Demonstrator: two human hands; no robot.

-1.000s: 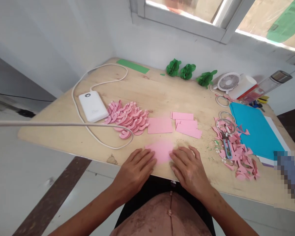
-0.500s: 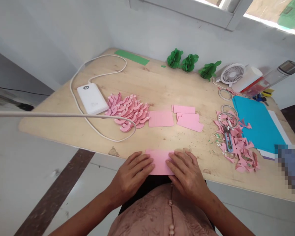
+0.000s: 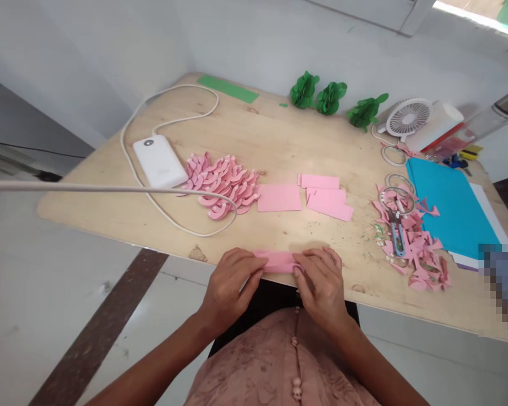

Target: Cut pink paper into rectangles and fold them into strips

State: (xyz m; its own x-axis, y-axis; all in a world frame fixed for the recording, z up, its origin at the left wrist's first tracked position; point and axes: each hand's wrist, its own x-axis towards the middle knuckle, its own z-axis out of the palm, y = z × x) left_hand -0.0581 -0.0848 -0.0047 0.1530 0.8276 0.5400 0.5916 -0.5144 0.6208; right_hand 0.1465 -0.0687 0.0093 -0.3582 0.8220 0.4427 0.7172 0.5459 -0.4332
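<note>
A pink sheet of paper (image 3: 278,261) lies at the table's front edge, its near side folded up so that it forms a narrow strip. My left hand (image 3: 235,279) pinches its left end between thumb and fingers. At the right end my right hand (image 3: 320,277) grips it the same way. Just beyond, a flat pink sheet (image 3: 279,198) rests on the table, with several smaller pink pieces (image 3: 328,197) to its right. A heap of curved pink paper cutouts (image 3: 224,183) lies to the left of that sheet.
A white power bank (image 3: 160,162) with a looping cable (image 3: 186,232) is on the left. Pink scraps (image 3: 419,248) and small blue-handled snips (image 3: 398,237) lie right, beside a blue folder (image 3: 452,208). Green paper shapes (image 3: 331,98) and a small fan (image 3: 408,118) stand along the wall.
The pink sheet, flat before under both hands, is now folded into a narrower strip. My fingers went from lying spread on it to pinching its two ends.
</note>
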